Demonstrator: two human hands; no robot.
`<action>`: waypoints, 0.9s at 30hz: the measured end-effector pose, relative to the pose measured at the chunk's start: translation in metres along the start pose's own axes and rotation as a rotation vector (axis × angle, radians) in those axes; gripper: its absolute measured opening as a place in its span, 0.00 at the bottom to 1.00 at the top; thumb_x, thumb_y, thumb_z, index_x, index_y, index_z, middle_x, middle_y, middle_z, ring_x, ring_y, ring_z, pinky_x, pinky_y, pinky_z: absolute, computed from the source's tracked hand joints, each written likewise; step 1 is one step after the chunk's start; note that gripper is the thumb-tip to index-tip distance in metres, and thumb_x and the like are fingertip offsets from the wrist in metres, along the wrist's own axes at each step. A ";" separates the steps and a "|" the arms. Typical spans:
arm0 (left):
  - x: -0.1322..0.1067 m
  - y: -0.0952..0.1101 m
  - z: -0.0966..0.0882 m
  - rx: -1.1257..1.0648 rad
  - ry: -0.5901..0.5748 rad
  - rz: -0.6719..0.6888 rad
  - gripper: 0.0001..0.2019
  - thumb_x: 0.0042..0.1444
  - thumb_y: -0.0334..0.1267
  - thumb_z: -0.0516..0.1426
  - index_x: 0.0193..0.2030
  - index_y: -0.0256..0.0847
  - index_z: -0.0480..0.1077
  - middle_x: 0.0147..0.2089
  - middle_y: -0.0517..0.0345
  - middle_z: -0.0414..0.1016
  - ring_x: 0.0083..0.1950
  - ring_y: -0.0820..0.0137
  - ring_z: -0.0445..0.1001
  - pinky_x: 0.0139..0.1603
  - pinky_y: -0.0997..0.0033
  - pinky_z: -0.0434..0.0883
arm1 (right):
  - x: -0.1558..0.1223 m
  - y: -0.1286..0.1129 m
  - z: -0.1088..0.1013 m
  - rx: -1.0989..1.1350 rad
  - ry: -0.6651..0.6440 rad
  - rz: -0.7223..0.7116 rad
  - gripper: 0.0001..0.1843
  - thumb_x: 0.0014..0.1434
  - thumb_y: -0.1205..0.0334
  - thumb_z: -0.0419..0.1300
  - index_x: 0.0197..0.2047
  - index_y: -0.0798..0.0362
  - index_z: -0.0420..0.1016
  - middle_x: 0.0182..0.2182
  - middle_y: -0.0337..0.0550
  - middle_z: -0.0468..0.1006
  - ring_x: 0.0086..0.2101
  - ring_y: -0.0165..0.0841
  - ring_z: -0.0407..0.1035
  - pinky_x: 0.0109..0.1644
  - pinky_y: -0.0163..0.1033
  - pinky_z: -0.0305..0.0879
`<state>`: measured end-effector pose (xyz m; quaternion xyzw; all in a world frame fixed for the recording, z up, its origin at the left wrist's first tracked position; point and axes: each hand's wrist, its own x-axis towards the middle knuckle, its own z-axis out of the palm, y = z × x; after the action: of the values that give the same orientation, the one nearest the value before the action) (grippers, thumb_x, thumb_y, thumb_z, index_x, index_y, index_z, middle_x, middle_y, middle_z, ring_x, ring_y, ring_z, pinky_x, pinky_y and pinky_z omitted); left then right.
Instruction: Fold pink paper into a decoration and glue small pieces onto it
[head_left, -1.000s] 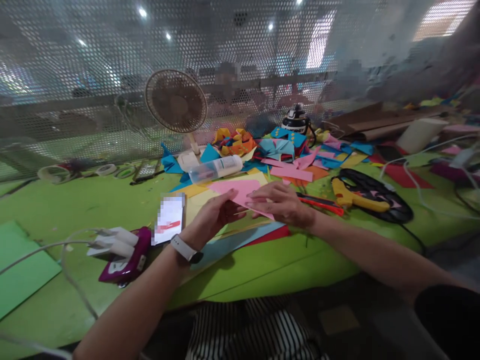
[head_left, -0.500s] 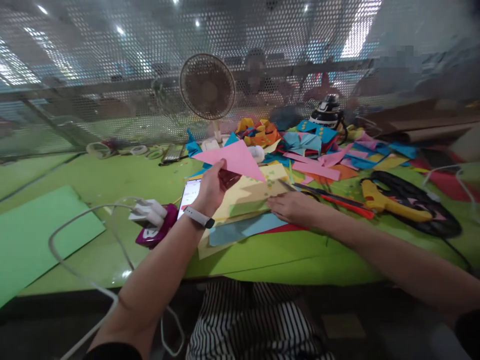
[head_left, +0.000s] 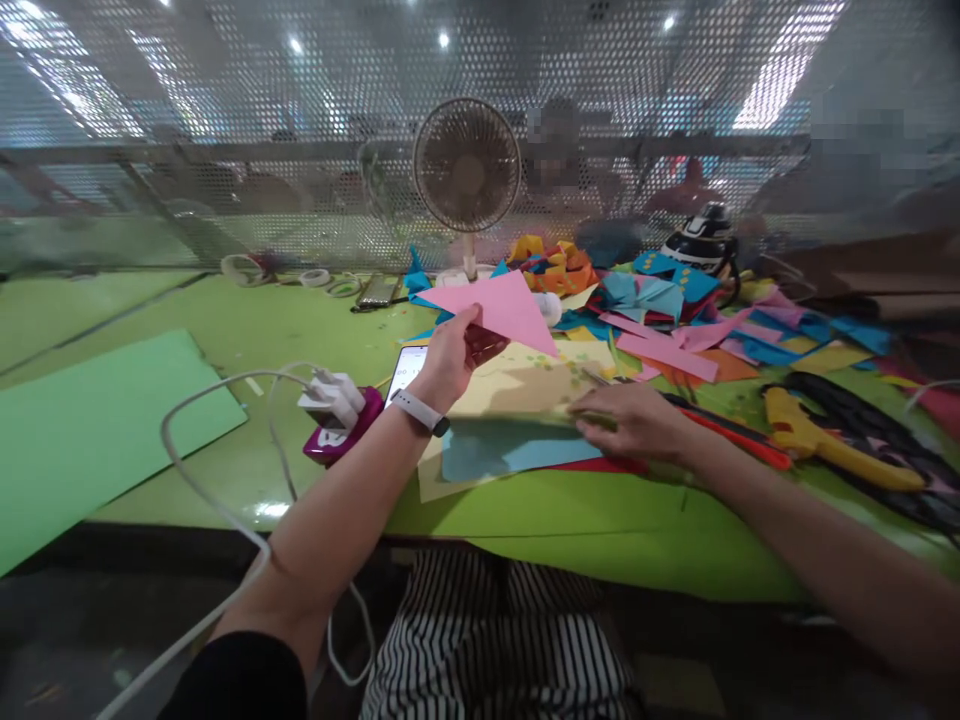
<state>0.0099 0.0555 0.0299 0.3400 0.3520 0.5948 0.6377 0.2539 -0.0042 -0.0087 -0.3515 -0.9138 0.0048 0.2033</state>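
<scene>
My left hand (head_left: pixel 466 350) is closed, pinching a pink paper triangle (head_left: pixel 501 302) at its lower edge and holding it up over the table. My right hand (head_left: pixel 626 420) is low over the right side of the paper stack, its fingers curled around a light green paper strip (head_left: pixel 598 418) that is mostly hidden. Below the hands lie a yellow sheet (head_left: pixel 517 385) with small green dots, a light blue sheet (head_left: pixel 506 448) and a red edge of paper. A lit phone (head_left: pixel 406 370) sits left of the stack, partly covered by my left wrist.
Beyond the stack stand a fan (head_left: pixel 467 170) and a heap of coloured paper pieces (head_left: pixel 660 295). On the right lie a yellow glue gun (head_left: pixel 832 440) and red-handled scissors (head_left: pixel 742 437). A purple power block (head_left: pixel 330 440) with white cables and a green sheet (head_left: pixel 120 430) are on the left.
The green strip that lay flat on the yellow sheet has left its place, now drawn into my right hand, whose fingers have curled. My left hand keeps the pink triangle. The whole view has shifted.
</scene>
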 end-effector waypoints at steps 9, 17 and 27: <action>-0.023 -0.015 0.010 0.182 -0.369 -0.248 0.14 0.54 0.47 0.58 0.35 0.35 0.69 0.33 0.51 0.76 0.35 0.69 0.76 0.42 0.63 0.73 | 0.007 0.003 -0.006 -0.111 0.568 0.095 0.27 0.56 0.66 0.57 0.60 0.50 0.61 0.57 0.51 0.63 0.55 0.42 0.59 0.56 0.50 0.59; -0.028 -0.028 0.012 0.204 -0.455 -0.300 0.14 0.51 0.45 0.60 0.37 0.36 0.72 0.36 0.53 0.76 0.36 0.70 0.74 0.44 0.63 0.71 | 0.005 0.006 -0.011 -0.131 0.391 -0.159 0.27 0.55 0.76 0.54 0.52 0.36 0.70 0.66 0.30 0.40 0.62 0.43 0.42 0.60 0.54 0.52; -0.027 -0.034 0.012 0.215 -0.420 -0.235 0.11 0.48 0.40 0.63 0.36 0.35 0.74 0.34 0.56 0.75 0.36 0.72 0.73 0.44 0.66 0.71 | 0.008 0.006 -0.009 -0.126 0.403 -0.117 0.26 0.57 0.74 0.54 0.52 0.36 0.69 0.66 0.31 0.44 0.62 0.43 0.42 0.61 0.54 0.51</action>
<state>0.0368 0.0260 0.0082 0.4787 0.3098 0.3924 0.7217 0.2563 0.0041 0.0014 -0.3039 -0.8719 -0.1343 0.3597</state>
